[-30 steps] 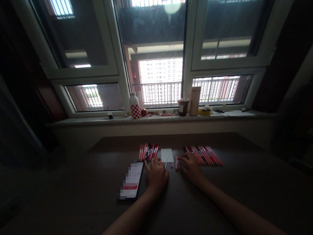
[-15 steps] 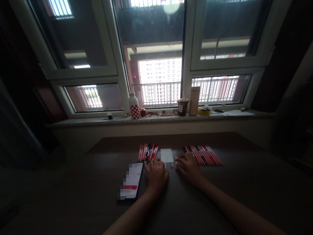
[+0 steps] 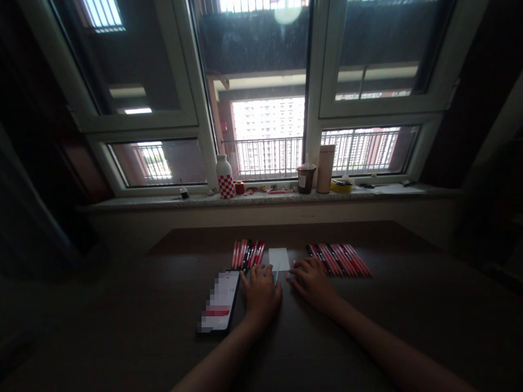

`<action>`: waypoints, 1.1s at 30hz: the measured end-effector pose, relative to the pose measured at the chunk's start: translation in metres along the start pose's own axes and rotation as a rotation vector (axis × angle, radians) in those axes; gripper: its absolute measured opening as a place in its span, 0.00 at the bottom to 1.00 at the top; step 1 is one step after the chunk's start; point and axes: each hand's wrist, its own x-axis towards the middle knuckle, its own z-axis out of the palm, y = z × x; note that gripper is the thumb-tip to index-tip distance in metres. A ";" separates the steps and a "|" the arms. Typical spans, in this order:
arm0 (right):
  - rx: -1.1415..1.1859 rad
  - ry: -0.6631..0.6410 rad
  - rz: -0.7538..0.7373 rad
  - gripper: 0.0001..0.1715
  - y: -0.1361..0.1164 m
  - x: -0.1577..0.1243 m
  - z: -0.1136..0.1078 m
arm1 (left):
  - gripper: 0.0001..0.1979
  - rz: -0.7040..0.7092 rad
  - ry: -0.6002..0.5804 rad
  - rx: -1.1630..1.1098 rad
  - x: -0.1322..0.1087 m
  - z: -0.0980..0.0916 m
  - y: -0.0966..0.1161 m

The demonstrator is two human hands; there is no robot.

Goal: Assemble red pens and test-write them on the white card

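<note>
My left hand (image 3: 261,291) rests palm down on the dark table (image 3: 368,326), fingers apart, between a phone (image 3: 220,300) and a small white card (image 3: 279,258). A thin white stick (image 3: 278,274) lies by its fingertips. My right hand (image 3: 314,281) lies flat just right of it, its fingers spread over small red pen parts (image 3: 287,275) below the card. A row of red and black pens (image 3: 247,253) lies beyond the left hand. A longer row of red pens (image 3: 342,259) lies right of my right hand.
A stone windowsill (image 3: 163,202) runs behind the table. On it stand a red-checked bottle (image 3: 225,176), a dark cup (image 3: 306,178), a tall beige flask (image 3: 326,168), a yellow tape roll (image 3: 341,186) and some papers (image 3: 392,189).
My right hand has slid a little left, from beside the pen row towards the small red parts below the card. The left hand has hardly moved.
</note>
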 end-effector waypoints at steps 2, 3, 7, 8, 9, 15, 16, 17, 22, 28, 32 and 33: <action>-0.006 -0.008 -0.008 0.14 -0.001 0.000 0.001 | 0.21 0.006 0.008 0.015 0.000 0.002 -0.001; -0.011 -0.012 -0.013 0.14 -0.002 0.000 0.001 | 0.21 0.008 0.010 0.022 0.000 0.002 -0.001; -0.027 -0.016 -0.041 0.14 -0.003 0.000 0.003 | 0.21 -0.004 -0.002 0.026 0.000 0.003 -0.001; -0.026 -0.015 -0.047 0.14 -0.003 0.000 0.003 | 0.21 -0.007 -0.006 0.020 0.000 0.002 -0.001; -0.021 -0.015 -0.053 0.13 -0.003 0.000 0.004 | 0.21 -0.009 -0.009 0.014 0.000 0.002 0.000; 0.013 -0.027 -0.085 0.12 -0.001 0.000 0.006 | 0.20 -0.007 -0.001 0.020 0.000 0.000 0.000; 0.013 -0.023 -0.089 0.12 0.000 0.000 0.007 | 0.20 -0.004 0.002 0.025 0.000 0.000 0.000; 0.012 -0.016 -0.093 0.11 0.000 0.000 0.007 | 0.20 0.000 0.003 0.028 0.000 0.000 0.000; 0.016 0.000 -0.106 0.10 0.000 0.001 0.006 | 0.21 0.000 -0.016 0.024 0.000 0.000 0.000; 0.039 -0.006 -0.114 0.08 0.001 0.002 0.008 | 0.20 0.007 -0.003 0.009 0.000 0.001 -0.001; 0.041 -0.019 -0.123 0.08 0.003 0.001 0.009 | 0.20 0.004 -0.001 -0.006 0.000 0.001 0.000; 0.042 -0.025 -0.125 0.08 0.004 0.001 0.009 | 0.20 0.003 -0.002 -0.008 0.000 0.001 0.000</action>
